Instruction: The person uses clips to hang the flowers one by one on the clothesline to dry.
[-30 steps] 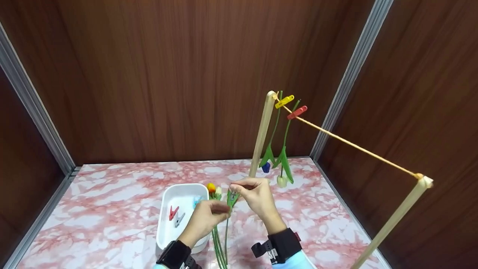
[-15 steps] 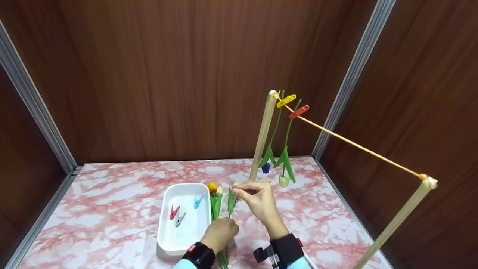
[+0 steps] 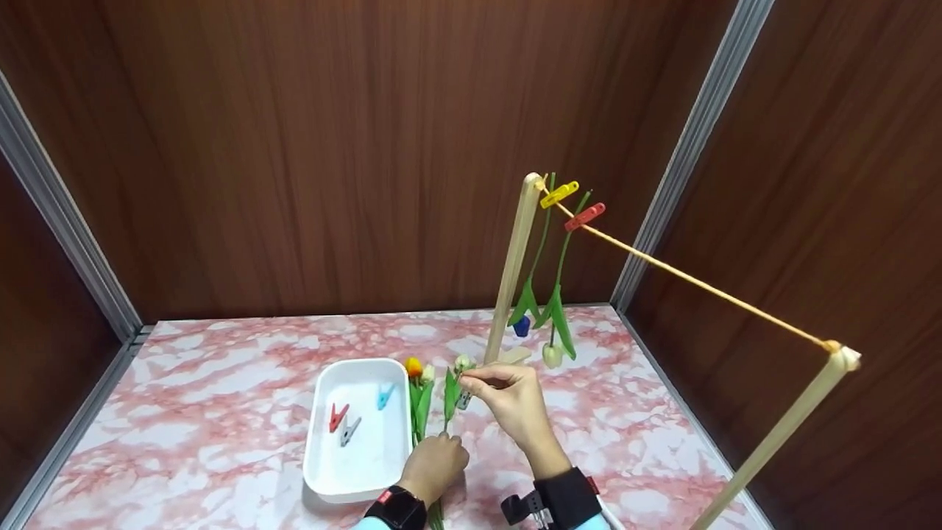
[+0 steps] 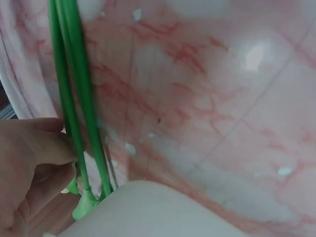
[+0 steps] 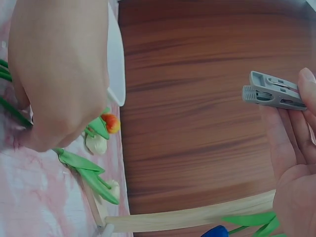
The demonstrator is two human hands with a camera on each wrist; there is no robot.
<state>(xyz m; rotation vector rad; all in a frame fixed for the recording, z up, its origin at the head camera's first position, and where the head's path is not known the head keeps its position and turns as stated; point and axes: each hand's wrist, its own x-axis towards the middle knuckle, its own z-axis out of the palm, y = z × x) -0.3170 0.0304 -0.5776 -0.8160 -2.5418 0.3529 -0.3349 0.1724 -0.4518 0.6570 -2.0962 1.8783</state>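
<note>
My left hand (image 3: 438,467) grips the stem of a white tulip (image 5: 89,175) low over the table; its leaves and pale bloom extend past the fingers. Just left of it lie an orange tulip (image 3: 413,367) and another white one (image 3: 428,374), their stems partly hidden by that hand. Green stems (image 4: 81,98) run beside the fingers in the left wrist view. Thumb and fingers of my right hand (image 3: 511,401) pinch a grey clothespin (image 5: 274,91), held beside the gripped tulip's leaves in the head view.
A white tray (image 3: 313,442) holds red (image 3: 338,417), grey (image 3: 350,432) and blue clothespins (image 3: 385,397). At right, a cord (image 3: 699,287) spans two wooden posts (image 3: 513,269). Yellow (image 3: 559,195) and red clothespins (image 3: 585,217) hang blue (image 3: 522,326) and white tulips (image 3: 552,356) upside down.
My left hand has gone from the tulip's leaves down to its stem, uncovering the blue clothespin in the tray. My right hand stays near the same place with its grey clothespin.
</note>
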